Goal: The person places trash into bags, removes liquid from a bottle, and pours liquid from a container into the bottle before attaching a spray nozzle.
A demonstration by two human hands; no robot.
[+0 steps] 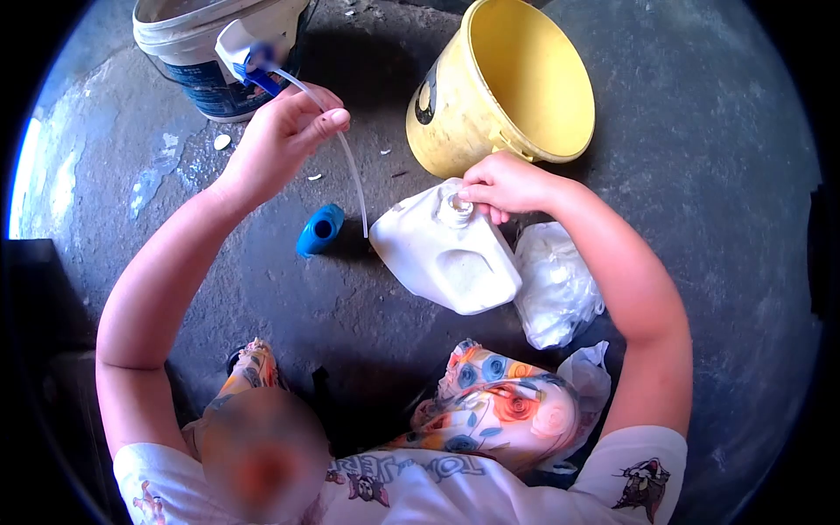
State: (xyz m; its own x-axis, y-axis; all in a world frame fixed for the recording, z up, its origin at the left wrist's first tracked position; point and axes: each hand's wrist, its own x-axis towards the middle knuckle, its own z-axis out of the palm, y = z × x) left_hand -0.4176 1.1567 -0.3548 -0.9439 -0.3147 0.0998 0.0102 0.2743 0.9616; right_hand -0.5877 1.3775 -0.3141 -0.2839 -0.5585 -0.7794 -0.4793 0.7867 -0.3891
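My left hand [284, 129] is closed around a white and blue trigger spray head [234, 45], raised near a white bucket. A thin clear dip tube [354, 171] hangs down from the spray head, its tip close to a white jug's left edge. The white plastic jug [420, 241] lies tilted on the floor, its uncapped mouth facing up. At the jug's neck, my right hand [503, 185] grips the rim with the fingers. A small blue bottle [313, 243] with an open mouth lies left of the jug.
A yellow bucket [446, 114] leans on its side beyond my right hand. The white bucket [179, 45] with a dark label stands at the upper left. A crumpled white plastic bag [560, 284] rests right of the jug. Small scraps dot the dark floor [717, 219].
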